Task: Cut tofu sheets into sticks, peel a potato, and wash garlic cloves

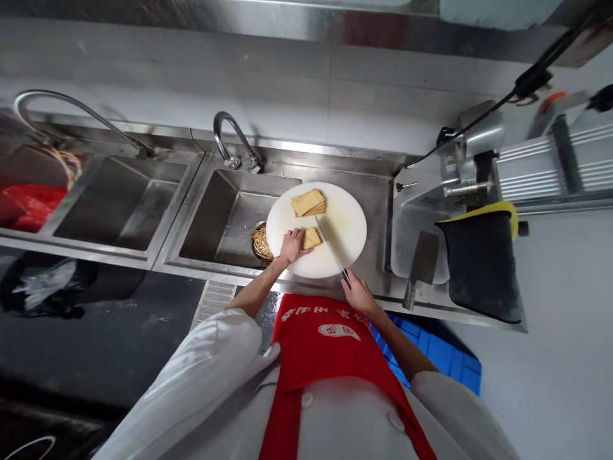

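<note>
On the round white cutting board [352,223], a stack of flat golden-brown tofu sheets [308,202] lies toward the back. A smaller tofu piece [311,238] sits nearer to me. My left hand [292,246] is at that piece's left side, fingers bent and holding it against the board. My right hand [359,292] is closed around the dark handle of a kitchen knife [329,243]. Its long blade points away from me, just right of the smaller piece; I cannot tell whether the edge touches it. A bowl of pale cut strips [261,243] shows partly under the board's left edge.
The board partly overlaps a steel sink [230,217] with a curved faucet [234,137]. Another sink [129,204] and a red plastic bag [33,204] are at left. On the right are a cleaver [424,262], a black cloth-like sheet [481,265] and a metal machine [474,172].
</note>
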Available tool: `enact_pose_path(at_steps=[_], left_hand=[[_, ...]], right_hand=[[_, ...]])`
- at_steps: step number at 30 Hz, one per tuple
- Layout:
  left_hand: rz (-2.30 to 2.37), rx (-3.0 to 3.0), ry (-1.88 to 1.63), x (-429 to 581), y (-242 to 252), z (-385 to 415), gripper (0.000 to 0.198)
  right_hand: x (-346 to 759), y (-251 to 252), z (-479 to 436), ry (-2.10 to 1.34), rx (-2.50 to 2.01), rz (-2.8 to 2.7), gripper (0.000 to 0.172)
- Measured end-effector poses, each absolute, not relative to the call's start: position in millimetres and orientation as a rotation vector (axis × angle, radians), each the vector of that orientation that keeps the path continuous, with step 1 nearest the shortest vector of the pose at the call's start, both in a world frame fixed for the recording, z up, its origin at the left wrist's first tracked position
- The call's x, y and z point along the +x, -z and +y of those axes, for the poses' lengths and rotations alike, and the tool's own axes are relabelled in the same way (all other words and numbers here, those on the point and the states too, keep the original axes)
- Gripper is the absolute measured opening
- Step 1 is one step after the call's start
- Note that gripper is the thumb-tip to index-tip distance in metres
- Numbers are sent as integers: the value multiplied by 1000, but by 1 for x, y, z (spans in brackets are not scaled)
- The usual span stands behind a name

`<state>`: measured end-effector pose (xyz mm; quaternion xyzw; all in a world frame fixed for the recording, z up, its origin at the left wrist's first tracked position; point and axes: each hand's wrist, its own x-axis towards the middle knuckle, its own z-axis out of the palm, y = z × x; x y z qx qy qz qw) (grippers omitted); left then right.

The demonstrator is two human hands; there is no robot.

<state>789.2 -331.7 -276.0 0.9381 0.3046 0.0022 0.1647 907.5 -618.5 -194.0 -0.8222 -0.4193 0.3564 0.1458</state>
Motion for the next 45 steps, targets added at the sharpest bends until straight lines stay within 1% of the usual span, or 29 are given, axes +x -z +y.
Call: enact_pose_path(at_steps=[5, 8, 10, 11, 13, 14, 17, 26, 33, 38, 39, 42, 45], left_hand=[[837, 2678, -38, 789, 280, -332, 79], [838, 2686, -53, 790, 277, -333, 74], [892, 2681, -157, 793, 275, -336, 65], [903, 2670, -222, 795, 274, -337, 57], [828, 2650, -289, 801, 275, -340, 42], [761, 2645, -281, 804, 276, -341, 39], [653, 2657, -209, 811, 282, -341, 42], [743, 2700, -158, 818, 291, -342, 38], [742, 2663, -194, 818, 296, -342, 40], [802, 2606, -299, 811, 293, -342, 40], [804, 2598, -295, 809, 291, -340, 42], [717, 2580, -210, 807, 289, -337, 56], [690, 2559, -173, 812, 289, -337, 57]], right_hand=[[911, 193, -614, -1039, -2383, -1316, 44], [911, 194, -609, -1061, -2488, -1344, 38], [908, 197, -604, -1082, -2585, -1329, 35], [905, 198, -601, -1095, -2619, -1312, 34], [902, 198, -596, -1119, -2655, -1279, 35], [900, 197, -594, -1126, -2662, -1269, 35], [899, 189, -592, -1104, -2668, -1260, 35], [887, 163, -604, -1090, -2687, -1256, 28], [893, 154, -599, -1110, -2718, -1249, 28], [901, 161, -593, -1092, -2752, -1221, 31], [902, 163, -593, -1112, -2733, -1236, 30], [903, 171, -594, -1193, -2666, -1258, 28], [907, 176, -597, -1193, -2645, -1265, 29]])
